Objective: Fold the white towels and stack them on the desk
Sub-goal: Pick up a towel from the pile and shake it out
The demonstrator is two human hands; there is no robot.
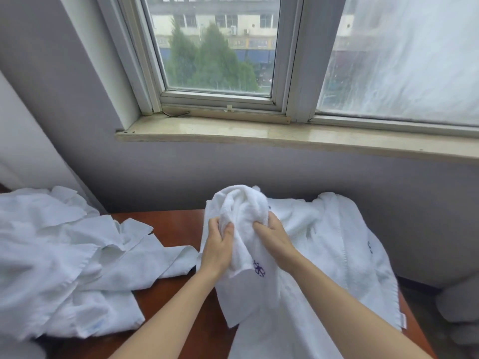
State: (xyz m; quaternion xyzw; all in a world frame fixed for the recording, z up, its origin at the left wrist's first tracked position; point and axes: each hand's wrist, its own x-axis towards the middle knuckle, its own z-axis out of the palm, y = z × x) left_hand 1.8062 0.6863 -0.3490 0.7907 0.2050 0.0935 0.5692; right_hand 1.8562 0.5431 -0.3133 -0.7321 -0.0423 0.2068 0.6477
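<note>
Purple embroidery [259, 269] on the towel [243, 211] (creased) is unreadably blurred.

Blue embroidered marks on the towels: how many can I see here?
2. One mark is on the held towel; the other mark is on the spread towel at the right. Folds may hide more.

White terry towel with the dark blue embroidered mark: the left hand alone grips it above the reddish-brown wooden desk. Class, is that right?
No. The head view shows both the left hand and the right hand gripping the white terry towel with the dark blue embroidered mark, above the reddish-brown wooden desk.
</note>
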